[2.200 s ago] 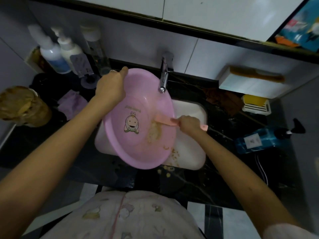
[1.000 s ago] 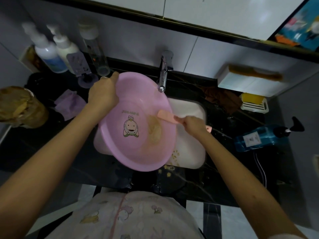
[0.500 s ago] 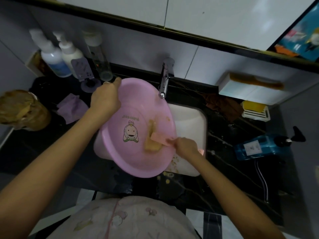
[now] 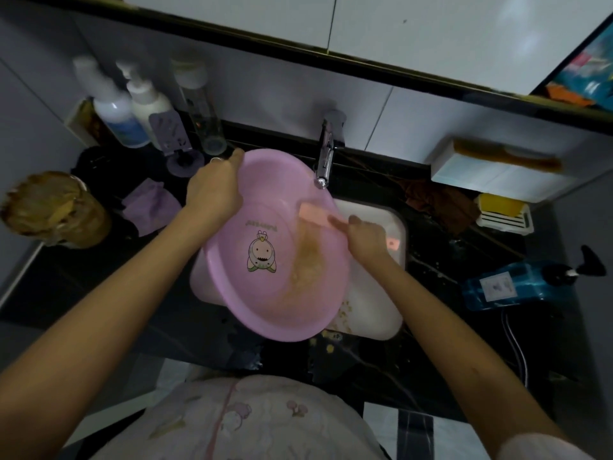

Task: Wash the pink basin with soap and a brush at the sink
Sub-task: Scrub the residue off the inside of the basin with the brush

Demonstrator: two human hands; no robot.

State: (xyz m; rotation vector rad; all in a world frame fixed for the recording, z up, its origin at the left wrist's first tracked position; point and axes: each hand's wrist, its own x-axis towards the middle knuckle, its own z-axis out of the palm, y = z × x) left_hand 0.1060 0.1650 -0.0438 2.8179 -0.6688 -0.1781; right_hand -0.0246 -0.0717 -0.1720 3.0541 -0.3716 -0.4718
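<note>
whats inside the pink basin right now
A cartoon print, a brownish smear beside it, and the head of a pink brush held by the right hand. The bristles face down, hidden; the left hand covers part of the basin rim.

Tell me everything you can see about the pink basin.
The pink basin is round and looks like smooth plastic, with a cartoon figure printed inside. It is tilted over the white sink. The left hand grips its far rim; the brush in the right hand touches its inner wall above a brownish streak.

Pale garment [image 4: 252,423] printed with small pinkish cartoon motifs.
</note>
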